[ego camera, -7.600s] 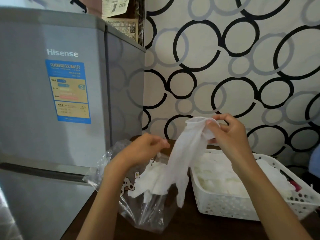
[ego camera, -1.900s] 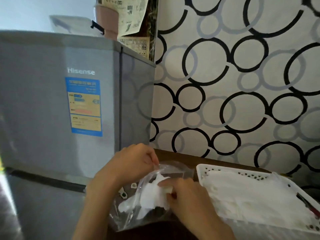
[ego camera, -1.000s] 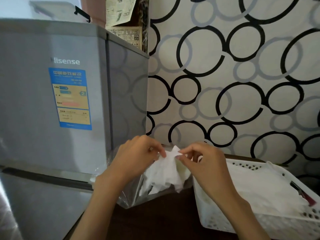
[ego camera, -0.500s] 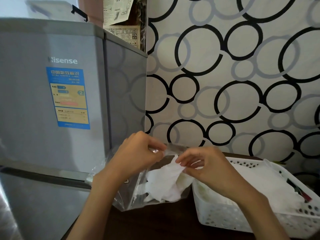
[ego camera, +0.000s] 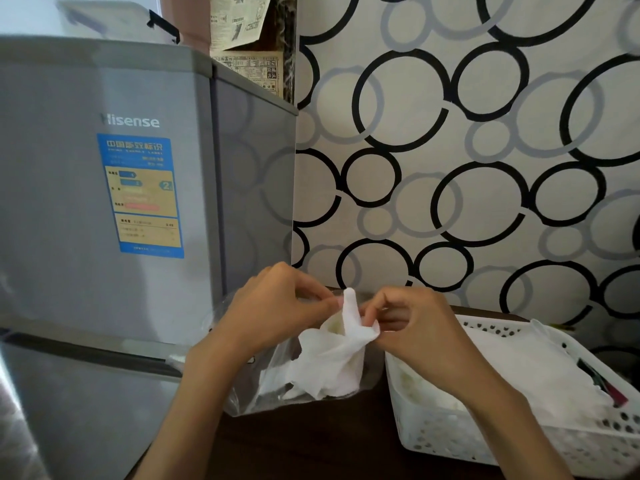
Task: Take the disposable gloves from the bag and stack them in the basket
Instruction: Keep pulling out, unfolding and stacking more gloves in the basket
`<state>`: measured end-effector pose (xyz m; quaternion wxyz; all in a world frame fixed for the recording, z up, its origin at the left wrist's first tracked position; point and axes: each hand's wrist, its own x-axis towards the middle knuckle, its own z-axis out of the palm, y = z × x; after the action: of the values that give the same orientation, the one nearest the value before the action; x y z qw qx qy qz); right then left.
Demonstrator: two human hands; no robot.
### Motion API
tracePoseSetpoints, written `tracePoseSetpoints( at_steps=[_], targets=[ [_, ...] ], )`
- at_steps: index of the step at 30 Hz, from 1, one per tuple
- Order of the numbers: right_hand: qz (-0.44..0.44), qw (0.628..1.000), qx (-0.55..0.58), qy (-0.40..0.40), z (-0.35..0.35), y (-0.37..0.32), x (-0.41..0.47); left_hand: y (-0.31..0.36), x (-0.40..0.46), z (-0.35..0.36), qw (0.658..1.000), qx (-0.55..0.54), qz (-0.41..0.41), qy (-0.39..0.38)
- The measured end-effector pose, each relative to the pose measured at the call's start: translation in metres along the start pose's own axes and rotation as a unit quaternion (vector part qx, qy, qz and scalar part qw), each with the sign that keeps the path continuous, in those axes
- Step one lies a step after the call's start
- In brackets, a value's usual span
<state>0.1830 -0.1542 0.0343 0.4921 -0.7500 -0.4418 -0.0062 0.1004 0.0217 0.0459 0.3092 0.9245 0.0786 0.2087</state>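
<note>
Glove (ego camera: 341,344): mid-extraction, pinched at top by left hand (ego camera: 277,310) and right hand (ego camera: 412,327), above bag (ego camera: 277,382). Next: lift clear, flatten onto basket (ego camera: 450,441) stack beside right hand.

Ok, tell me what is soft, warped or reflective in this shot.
Head view: wide-angle bending bows the fridge edges; its side mirrors the wallpaper rings; the fridge label's small print is too soft to read; both hands look sharp.

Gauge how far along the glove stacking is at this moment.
Done: a pile of thin white gloves fills the white perforated plastic basket. In hand: both hands, left and right, pinch one white glove above the clear plastic bag. Left: gloves remaining inside that bag.
</note>
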Motion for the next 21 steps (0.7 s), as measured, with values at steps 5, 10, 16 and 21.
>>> tracePoseSetpoints(
  at_steps=[5,10,16,21],
  targets=[
    [-0.037,0.999,0.022,-0.012,0.007,-0.002,-0.001,0.000,-0.002,0.001,0.996,-0.024,0.033,-0.079],
    [-0.027,0.998,-0.011,0.060,0.005,0.003,0.002,-0.001,-0.004,-0.002,0.988,-0.052,0.062,-0.131],
    [-0.033,0.995,-0.098,0.010,0.007,-0.002,-0.001,-0.009,0.002,0.006,0.998,0.030,0.041,-0.046],
    [0.042,0.995,-0.087,0.003,-0.012,0.006,0.000,-0.009,0.002,0.008,0.994,0.103,0.023,-0.025]
  ],
)
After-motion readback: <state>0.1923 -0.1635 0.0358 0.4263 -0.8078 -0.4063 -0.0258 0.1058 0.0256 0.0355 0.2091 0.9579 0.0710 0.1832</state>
